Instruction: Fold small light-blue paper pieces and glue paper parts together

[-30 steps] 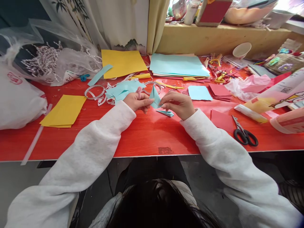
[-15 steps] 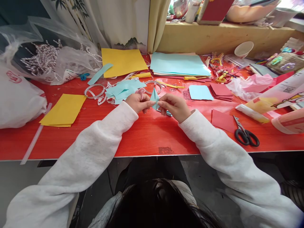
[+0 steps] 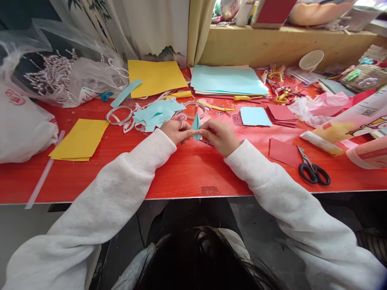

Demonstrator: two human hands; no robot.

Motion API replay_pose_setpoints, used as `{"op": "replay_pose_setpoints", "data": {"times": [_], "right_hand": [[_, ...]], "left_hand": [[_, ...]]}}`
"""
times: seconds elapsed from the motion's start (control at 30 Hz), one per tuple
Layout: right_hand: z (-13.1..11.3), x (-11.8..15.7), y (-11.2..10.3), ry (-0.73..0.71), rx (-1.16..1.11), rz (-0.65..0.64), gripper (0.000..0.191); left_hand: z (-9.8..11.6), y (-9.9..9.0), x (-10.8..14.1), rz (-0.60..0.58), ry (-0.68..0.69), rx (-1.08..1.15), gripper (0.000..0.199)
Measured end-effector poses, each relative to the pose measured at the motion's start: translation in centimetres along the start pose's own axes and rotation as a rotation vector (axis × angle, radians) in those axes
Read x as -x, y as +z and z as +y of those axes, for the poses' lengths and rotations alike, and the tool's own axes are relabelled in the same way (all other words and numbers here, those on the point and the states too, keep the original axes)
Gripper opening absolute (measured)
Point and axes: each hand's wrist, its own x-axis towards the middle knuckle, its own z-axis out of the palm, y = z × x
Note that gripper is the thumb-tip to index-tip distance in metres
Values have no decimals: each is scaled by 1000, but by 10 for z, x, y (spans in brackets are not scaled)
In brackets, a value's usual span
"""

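A small folded piece of light blue paper is held between my two hands above the red table, its pointed end upward. My left hand pinches its left side between thumb and fingers. From the right, my right hand pinches the other side, and the fingertips nearly meet at the middle. A pink ring-shaped thing shows at my left hand; what it is I cannot make out. Just behind the left hand lie loose light blue paper pieces.
Tape rolls and yellow paper lie to the left. On the right are red squares, a blue square and black-handled scissors. Blue sheets are stacked at the back. A plastic bag stands far left.
My right hand has shifted slightly left, bringing the fingertips closer together. The folded blue paper looks narrower, pinched in at its lower part. The view has moved slightly.
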Motion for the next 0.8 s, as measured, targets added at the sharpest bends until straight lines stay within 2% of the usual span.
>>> {"op": "replay_pose_setpoints", "data": {"times": [0.17, 0.27, 0.33, 0.4, 0.6, 0.8], "right_hand": [[-1, -1, 0, 19, -87, -12, 33], [-3, -4, -2, 66, -333, -2, 36], [-3, -6, -3, 151, -522, -10, 39], [-2, -7, -4, 230, -616, -50, 43], [2, -7, -3, 273, -627, -99, 46], [-3, -7, -2, 298, -543, -123, 45]], "left_hand": [[-1, 0, -1, 7, -33, 82, 29], [-4, 1, -4, -1, -58, 168, 29], [-7, 1, -6, 1, -65, 224, 30], [-8, 2, -7, 11, -64, 272, 32], [-9, 3, -9, 48, -43, 364, 25], [-4, 4, -6, 19, -53, 412, 28]]}}
